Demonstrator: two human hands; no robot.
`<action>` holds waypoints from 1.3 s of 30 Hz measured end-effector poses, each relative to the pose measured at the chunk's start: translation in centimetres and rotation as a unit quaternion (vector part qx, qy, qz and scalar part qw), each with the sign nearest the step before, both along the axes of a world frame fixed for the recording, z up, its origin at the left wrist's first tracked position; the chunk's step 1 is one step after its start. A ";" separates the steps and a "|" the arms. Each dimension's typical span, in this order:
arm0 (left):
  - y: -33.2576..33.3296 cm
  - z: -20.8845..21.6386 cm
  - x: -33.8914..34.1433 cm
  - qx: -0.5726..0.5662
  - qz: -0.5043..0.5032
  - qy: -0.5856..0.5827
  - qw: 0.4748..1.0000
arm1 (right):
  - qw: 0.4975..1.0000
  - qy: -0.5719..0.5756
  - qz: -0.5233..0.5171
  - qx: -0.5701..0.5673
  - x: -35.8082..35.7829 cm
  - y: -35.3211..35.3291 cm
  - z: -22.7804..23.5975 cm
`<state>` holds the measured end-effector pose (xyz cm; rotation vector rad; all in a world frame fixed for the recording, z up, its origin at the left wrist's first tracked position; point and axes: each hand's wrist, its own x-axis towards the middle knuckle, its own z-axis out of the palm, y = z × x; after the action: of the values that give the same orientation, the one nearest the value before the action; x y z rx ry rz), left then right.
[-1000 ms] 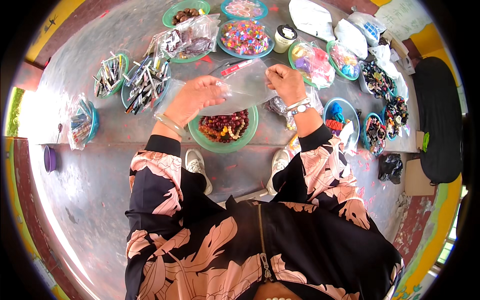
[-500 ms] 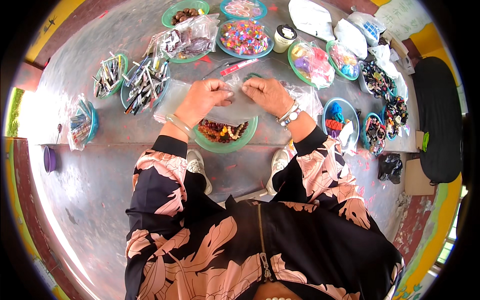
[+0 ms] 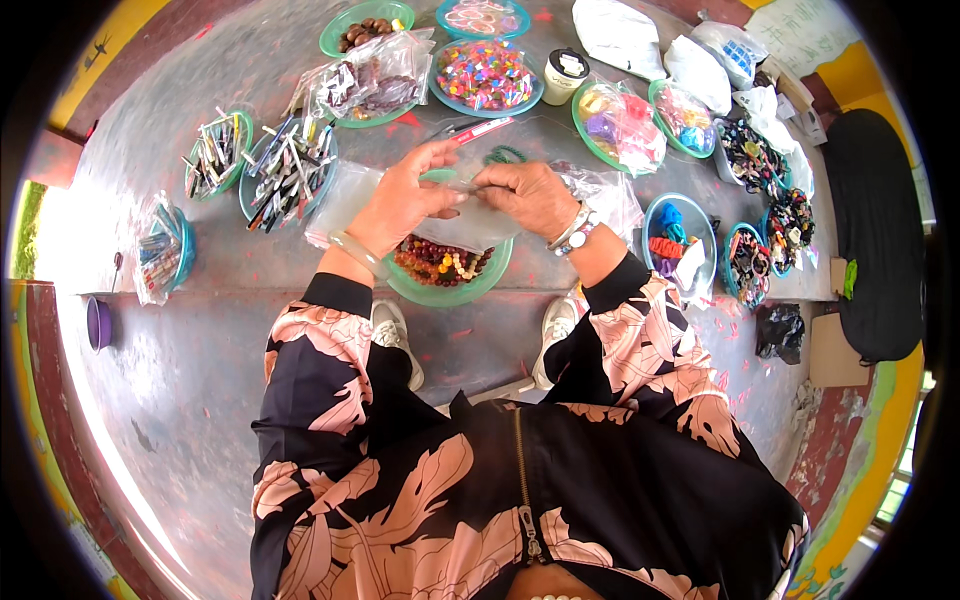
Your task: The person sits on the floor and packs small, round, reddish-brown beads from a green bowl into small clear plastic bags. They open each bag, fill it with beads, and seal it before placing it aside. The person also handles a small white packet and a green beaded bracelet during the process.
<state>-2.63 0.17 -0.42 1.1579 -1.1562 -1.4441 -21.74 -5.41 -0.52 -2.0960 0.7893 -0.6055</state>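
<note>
A clear plastic bag (image 3: 462,228) hangs between my hands, over a green bowl (image 3: 450,295) of beaded bracelets (image 3: 445,262) in brown, amber and cream. My right hand (image 3: 535,200) pinches the bag's top edge between thumb and fingertips. Opposite it, my left hand (image 3: 408,200) has its thumb and fingers spread apart, close beside the bag. A bangle circles the left wrist; bracelets and a watch sit on the right one. Behind the hands lie a dark green coiled string (image 3: 505,154) and a red-and-white marker (image 3: 484,131).
More clear bags (image 3: 605,195) lie flat beside my right hand. Bowls of pens (image 3: 292,170), colourful small pieces (image 3: 486,75) and hair ties (image 3: 672,240) surround the work area. A lidded cup (image 3: 565,78) stands farther back. White plastic bags (image 3: 620,38) lie at the far right.
My left fingers have come off the bag and spread, the hand rising slightly. My right hand has shifted a little left, still pinching the bag.
</note>
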 end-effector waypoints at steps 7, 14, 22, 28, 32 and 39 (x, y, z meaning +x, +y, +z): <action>-0.6 -1.2 1.9 -0.146 -0.008 -0.236 0.961 | 0.988 -0.007 0.023 -0.152 0.5 0.4 0.3; 0.0 1.1 0.5 -0.008 -0.051 -0.091 0.994 | 0.994 0.003 0.000 -0.112 -0.1 0.3 0.2; -0.1 -0.3 0.7 0.010 0.021 0.026 0.999 | 0.998 0.064 -0.006 -0.025 -0.7 -0.9 -0.8; 0.0 0.6 0.2 0.037 0.041 0.029 0.998 | 0.997 0.068 -0.007 0.024 -2.3 -2.2 -0.9; -0.2 -0.5 0.4 0.049 0.045 0.057 0.996 | 0.997 0.053 -0.024 0.041 -2.9 -2.3 0.1; -0.4 0.4 0.7 0.024 0.077 -0.074 0.994 | 0.929 0.301 -0.179 -0.118 -8.5 -8.7 -6.0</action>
<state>-1.97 -0.25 -0.04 1.3775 -1.1113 -1.2925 -30.22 -14.08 -6.47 -2.4098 1.5344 -0.2363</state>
